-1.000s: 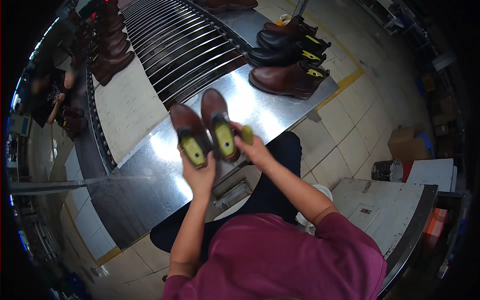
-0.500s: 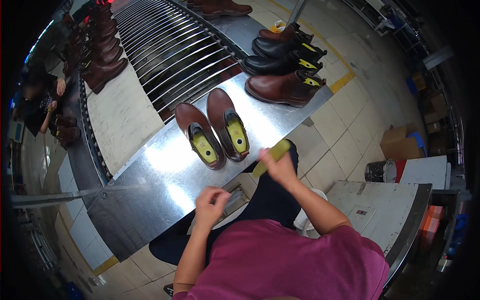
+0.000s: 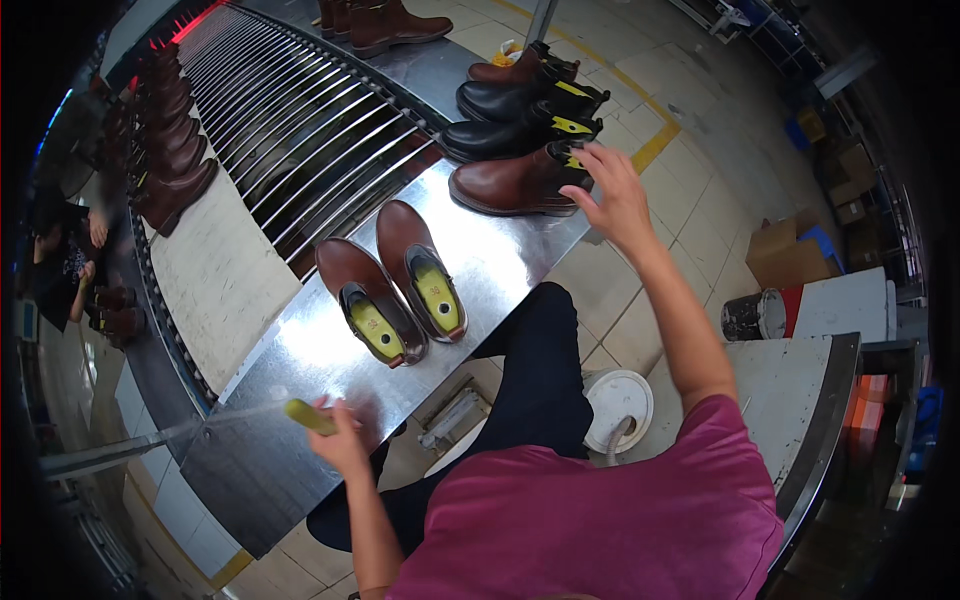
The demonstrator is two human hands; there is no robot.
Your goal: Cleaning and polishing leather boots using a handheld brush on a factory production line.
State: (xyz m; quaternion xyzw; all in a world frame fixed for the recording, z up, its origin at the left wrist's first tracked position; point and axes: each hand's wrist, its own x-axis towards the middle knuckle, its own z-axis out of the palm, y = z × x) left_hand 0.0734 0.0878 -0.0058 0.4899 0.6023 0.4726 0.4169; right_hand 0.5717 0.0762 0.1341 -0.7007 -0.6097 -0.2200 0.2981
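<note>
Left hand (image 3: 342, 440) is holding green piece (image 3: 307, 417). Right hand (image 3: 620, 195), fingers wide, is hovering by brown boot (image 3: 503, 186). Boot is standing on metal table (image 3: 240, 480); probably being light, stiff; collar (image 3: 563, 153) offering good hold.

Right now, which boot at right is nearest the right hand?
The brown boot at the row's near end, beside the right hand; two black boots and another brown one stand beyond.

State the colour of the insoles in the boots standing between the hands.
Yellow-green; the insoles show best in the head view.
</note>
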